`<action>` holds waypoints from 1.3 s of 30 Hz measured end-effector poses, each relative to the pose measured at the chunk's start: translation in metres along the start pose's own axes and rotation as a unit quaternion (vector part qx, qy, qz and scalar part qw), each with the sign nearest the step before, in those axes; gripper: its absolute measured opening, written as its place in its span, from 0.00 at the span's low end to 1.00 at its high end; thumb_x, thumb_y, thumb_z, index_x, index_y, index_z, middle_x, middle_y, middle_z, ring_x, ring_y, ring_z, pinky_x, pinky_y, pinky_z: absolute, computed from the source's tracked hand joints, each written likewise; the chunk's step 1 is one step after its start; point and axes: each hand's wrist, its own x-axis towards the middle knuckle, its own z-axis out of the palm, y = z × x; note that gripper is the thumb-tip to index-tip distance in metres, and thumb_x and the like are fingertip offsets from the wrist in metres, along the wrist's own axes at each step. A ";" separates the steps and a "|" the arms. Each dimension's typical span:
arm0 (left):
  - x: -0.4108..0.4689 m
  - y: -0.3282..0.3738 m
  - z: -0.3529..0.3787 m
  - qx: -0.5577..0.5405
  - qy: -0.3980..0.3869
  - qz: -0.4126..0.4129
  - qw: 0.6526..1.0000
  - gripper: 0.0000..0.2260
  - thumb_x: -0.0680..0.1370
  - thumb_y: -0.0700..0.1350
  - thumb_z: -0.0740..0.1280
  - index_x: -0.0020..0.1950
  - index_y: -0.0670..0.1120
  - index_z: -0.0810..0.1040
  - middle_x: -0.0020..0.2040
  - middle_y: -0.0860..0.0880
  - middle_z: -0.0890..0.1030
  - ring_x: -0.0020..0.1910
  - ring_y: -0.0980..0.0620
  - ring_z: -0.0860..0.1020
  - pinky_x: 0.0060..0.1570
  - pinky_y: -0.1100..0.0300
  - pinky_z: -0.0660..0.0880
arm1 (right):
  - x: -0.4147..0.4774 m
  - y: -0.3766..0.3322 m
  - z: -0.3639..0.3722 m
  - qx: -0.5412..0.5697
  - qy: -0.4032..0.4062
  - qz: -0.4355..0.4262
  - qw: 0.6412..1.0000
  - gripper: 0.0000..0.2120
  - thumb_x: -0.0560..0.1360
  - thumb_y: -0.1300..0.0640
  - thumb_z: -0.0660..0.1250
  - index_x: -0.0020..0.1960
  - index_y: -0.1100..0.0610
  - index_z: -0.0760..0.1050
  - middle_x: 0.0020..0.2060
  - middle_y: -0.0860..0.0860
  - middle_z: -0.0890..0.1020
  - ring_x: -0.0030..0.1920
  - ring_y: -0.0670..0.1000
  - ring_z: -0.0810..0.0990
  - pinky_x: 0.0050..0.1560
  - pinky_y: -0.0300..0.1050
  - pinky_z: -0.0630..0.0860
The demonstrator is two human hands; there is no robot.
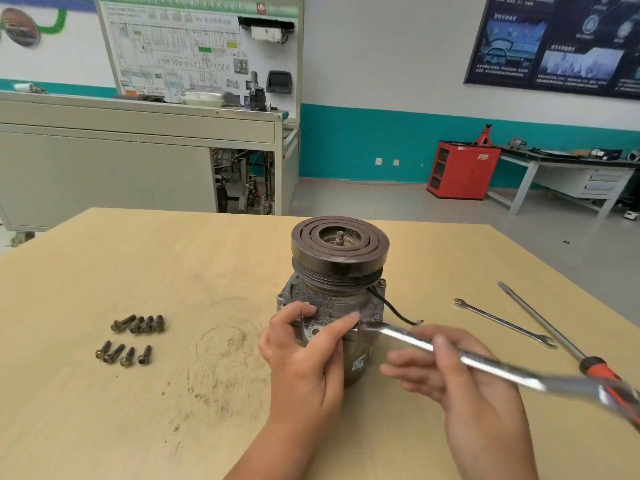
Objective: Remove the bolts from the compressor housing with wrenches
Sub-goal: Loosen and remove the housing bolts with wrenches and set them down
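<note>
Head view: eight bolts (131,339) already out on bench (104,410). Your left hand (304,355) grips compressor housing (332,306); right hand (460,375) holds wrench (450,351) on a remaining bolt.

Glossy chrome wrench (450,355) right of centre, dull pitted cast-metal compressor housing (332,306) mid-frame, 8 tarnished bolts (133,339) at left on matt, scuffed wood table (138,265).
</note>
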 end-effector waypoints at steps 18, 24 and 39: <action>-0.001 -0.001 0.000 -0.039 -0.004 -0.051 0.998 0.15 0.73 0.50 0.60 0.60 0.56 0.71 0.58 0.57 0.64 0.62 0.67 0.61 0.58 0.49 0.59 | 0.017 -0.006 -0.023 0.099 -0.006 0.029 0.995 0.12 0.69 0.55 0.60 0.37 0.51 0.82 0.31 0.55 0.83 0.31 0.50 0.83 0.27 0.32 0.73; 0.000 -0.002 0.000 -0.019 0.005 -0.036 0.999 0.12 0.74 0.50 0.61 0.57 0.58 0.73 0.55 0.58 0.62 0.62 0.69 0.61 0.57 0.46 0.62 | -0.014 0.004 -0.002 -0.005 0.017 -0.035 0.999 0.11 0.69 0.55 0.61 0.46 0.61 0.76 0.37 0.54 0.86 0.38 0.54 0.86 0.32 0.35 0.78; -0.002 0.000 0.003 -0.022 0.012 0.005 1.000 0.14 0.76 0.45 0.60 0.56 0.62 0.75 0.57 0.57 0.61 0.61 0.63 0.63 0.59 0.50 0.62 | 0.089 0.024 -0.010 0.019 -0.053 0.116 0.992 0.17 0.78 0.60 0.53 0.44 0.58 0.81 0.20 0.47 0.64 0.23 0.45 0.59 0.27 0.39 0.58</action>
